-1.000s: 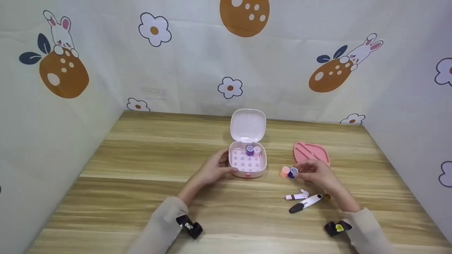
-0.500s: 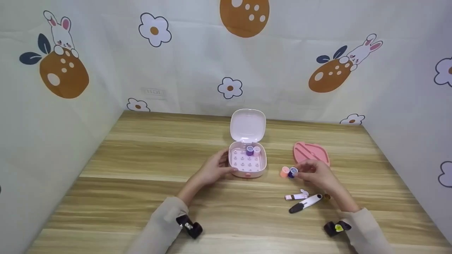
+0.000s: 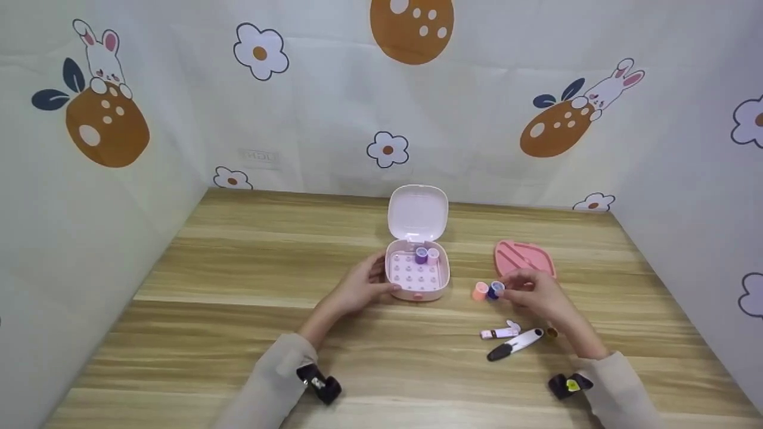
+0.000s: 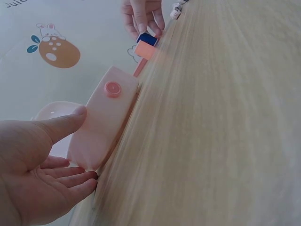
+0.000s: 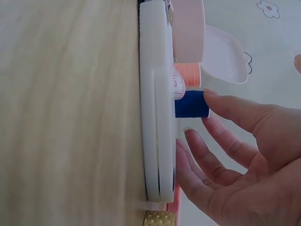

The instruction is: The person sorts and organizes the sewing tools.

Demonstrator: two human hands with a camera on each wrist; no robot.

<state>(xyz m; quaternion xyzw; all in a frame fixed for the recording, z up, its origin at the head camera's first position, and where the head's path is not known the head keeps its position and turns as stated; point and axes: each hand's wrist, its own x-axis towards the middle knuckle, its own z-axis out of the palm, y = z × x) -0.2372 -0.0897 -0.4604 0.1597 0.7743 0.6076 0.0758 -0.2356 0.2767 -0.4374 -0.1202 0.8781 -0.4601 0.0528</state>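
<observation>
My left hand (image 3: pixel 362 285) holds the near left corner of an open pale pink box (image 3: pixel 418 294), thumb on its front wall and fingers along the left side. Inside, a purple thread spool (image 3: pixel 421 256) and a light pink spool (image 3: pixel 433 257) stand at the back right, on a base with rows of small pegs. Right of the box, my right hand (image 3: pixel 536 294) pinches a dark blue thread spool (image 5: pixel 192 104) between thumb and forefinger; its other fingers are loosely bent. An orange thread spool (image 3: pixel 480 291) stands close beside the blue one.
A coral pink divided tray (image 3: pixel 526 256) lies behind my right hand. Nearer me are a small strip with a bunny-shaped end (image 3: pixel 499 333), a white tool with a dark tip (image 3: pixel 516 344) and a dimpled gold thimble (image 5: pixel 160 218). Patterned cloth walls (image 3: pixel 322 107) surround the table.
The blue spool has shifted very slightly right, away from the orange one, with my right hand on it. My left hand and the box have stayed in place.
</observation>
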